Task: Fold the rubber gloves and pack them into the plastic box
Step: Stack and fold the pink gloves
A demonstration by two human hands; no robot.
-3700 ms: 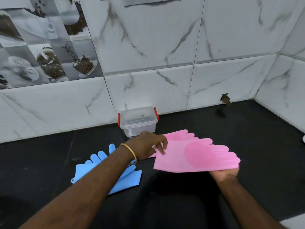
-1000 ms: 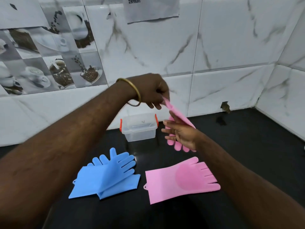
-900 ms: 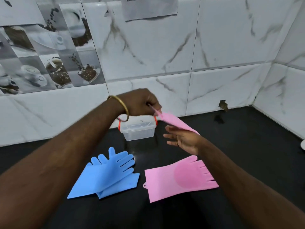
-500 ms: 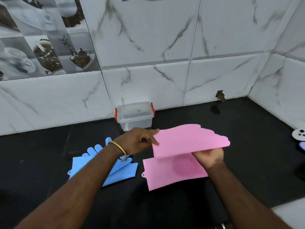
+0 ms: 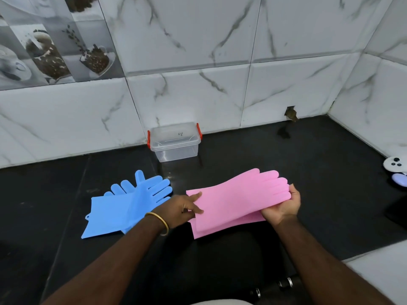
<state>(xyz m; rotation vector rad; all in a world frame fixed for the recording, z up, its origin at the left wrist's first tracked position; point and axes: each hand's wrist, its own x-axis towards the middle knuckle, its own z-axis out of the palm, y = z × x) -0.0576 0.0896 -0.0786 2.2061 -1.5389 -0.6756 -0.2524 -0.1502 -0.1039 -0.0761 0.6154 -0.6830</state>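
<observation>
A pink rubber glove (image 5: 237, 195) is stretched flat just above a second pink glove (image 5: 248, 219), which lies on the black counter and shows only along its near edge. My left hand (image 5: 184, 208) pinches the upper glove's cuff end. My right hand (image 5: 283, 206) grips its finger end. Two blue gloves (image 5: 125, 203) lie overlapped on the counter to the left. A clear plastic box (image 5: 175, 143) with its lid on and red clips stands against the back wall, beyond the gloves.
The black counter (image 5: 319, 172) ends at marble-tiled walls behind and on the right. A small white and lilac object (image 5: 397, 170) sits at the right edge. A white surface (image 5: 383, 267) borders the counter at the near right.
The upper pink glove has come down from in front of the wall and now lies stretched over the second pink glove. Both hands dropped with it and kept their hold.
</observation>
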